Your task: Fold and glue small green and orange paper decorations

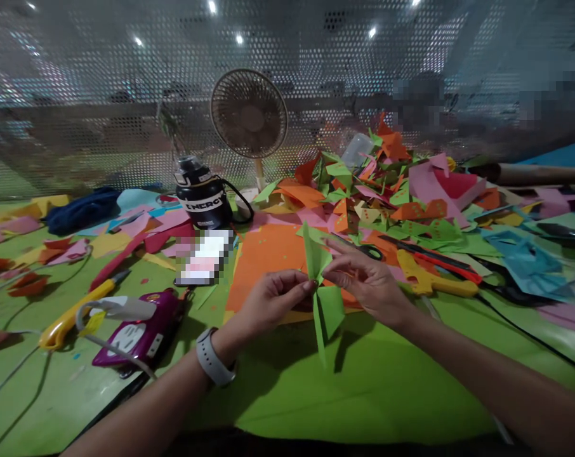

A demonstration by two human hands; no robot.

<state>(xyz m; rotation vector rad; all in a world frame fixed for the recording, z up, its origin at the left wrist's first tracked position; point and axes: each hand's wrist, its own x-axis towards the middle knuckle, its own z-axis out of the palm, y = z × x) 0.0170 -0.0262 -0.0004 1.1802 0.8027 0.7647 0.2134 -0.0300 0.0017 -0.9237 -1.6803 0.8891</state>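
A folded green paper piece (330, 308) is held upright above the front edge of an orange sheet (259, 247) on the green table. My left hand (280, 295), with a pale watch band at the wrist, pinches its narrow middle between thumb and forefinger. From the other side my right hand (361, 276) touches the paper's upper part near the middle, its thumb and fingers bent round the edge. A small dark spot shows at the pinched middle.
Behind stand a black bottle (204, 200) and a fan (249, 114). A phone (206, 257), purple power strip (142, 330) and yellow glue gun (78, 314) lie left. Paper scraps (387, 190), scissors and another yellow glue gun (430, 276) lie right.
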